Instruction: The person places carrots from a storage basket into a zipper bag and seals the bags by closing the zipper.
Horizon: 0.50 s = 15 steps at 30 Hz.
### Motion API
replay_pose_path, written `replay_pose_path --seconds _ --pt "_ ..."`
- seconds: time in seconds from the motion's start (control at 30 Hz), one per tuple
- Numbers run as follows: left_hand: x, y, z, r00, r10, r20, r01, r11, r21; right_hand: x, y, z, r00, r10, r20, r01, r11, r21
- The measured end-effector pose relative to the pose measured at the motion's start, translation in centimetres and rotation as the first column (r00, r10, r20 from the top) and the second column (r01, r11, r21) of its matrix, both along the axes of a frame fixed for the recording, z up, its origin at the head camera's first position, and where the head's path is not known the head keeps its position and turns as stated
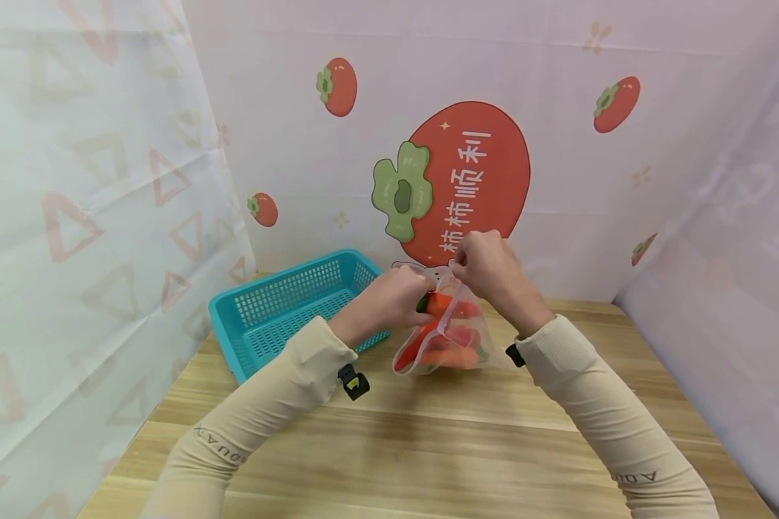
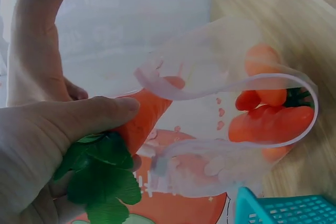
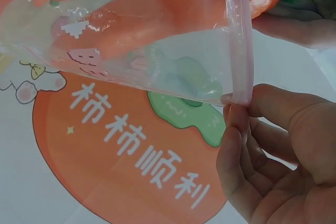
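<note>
My left hand (image 1: 396, 297) grips a carrot (image 2: 146, 113) by its top, with green leaves (image 2: 105, 174) sticking out past the fingers. The carrot's narrow end points into the mouth of a see-through bag with a pale pink rim (image 3: 239, 40). With thumb and fingertips, my right hand (image 1: 490, 267) pinches that rim at one side. Inside the bag (image 2: 210, 174) lie several orange and red vegetable-like pieces (image 2: 273, 121), some with green ends. In the right wrist view, the long body of the carrot (image 3: 152, 19) shows through the bag's wall.
A turquoise perforated basket (image 1: 285, 317) stands on the wooden table (image 1: 389, 447) at the left, beside my left forearm. Behind the bag rises a white cloth backdrop (image 1: 285, 130) printed with persimmons and characters. More cloth hangs along both sides.
</note>
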<state>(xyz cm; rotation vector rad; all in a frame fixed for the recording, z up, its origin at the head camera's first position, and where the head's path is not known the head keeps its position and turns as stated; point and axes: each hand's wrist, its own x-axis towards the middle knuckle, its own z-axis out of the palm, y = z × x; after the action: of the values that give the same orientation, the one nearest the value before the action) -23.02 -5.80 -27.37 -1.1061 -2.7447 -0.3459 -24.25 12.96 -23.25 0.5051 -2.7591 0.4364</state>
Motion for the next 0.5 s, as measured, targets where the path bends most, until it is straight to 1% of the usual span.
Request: replay_pose_path --seconds 0.1,0.2,0.27,0.33,0.43,0.5 --pt "0.1 0.5 -0.4 0.999 0.01 -0.036 -0.01 1.0 -0.007 -0.1 0.1 0.0 1.0 -0.003 -0.001 0.003 1.0 0.001" --pt "0.0 0.7 -0.8 0.998 0.006 -0.058 -0.005 1.0 0.014 -0.1 0.1 -0.1 1.0 -0.001 -0.022 0.001 1.0 0.009" --pt "-0.1 0.7 -1.1 0.999 -0.004 -0.053 0.006 0.999 0.047 -0.1 0.2 -0.1 0.999 0.005 -0.038 -0.004 1.0 0.015" --pt "-0.2 0.6 -1.2 0.999 -0.027 -0.038 0.03 0.996 0.087 -0.1 0.2 -0.1 0.999 0.011 -0.041 -0.01 1.0 0.017" --pt "-0.4 0.1 -1.3 0.997 -0.071 -0.017 0.073 0.986 0.147 0.0 0.3 -0.2 0.999 0.015 -0.035 -0.014 1.0 0.02" --pt "-0.6 -0.4 -1.2 0.996 -0.09 -0.007 0.09 0.982 0.168 0.0 0.3 -0.2 0.999 0.016 -0.031 -0.016 1.0 0.02"
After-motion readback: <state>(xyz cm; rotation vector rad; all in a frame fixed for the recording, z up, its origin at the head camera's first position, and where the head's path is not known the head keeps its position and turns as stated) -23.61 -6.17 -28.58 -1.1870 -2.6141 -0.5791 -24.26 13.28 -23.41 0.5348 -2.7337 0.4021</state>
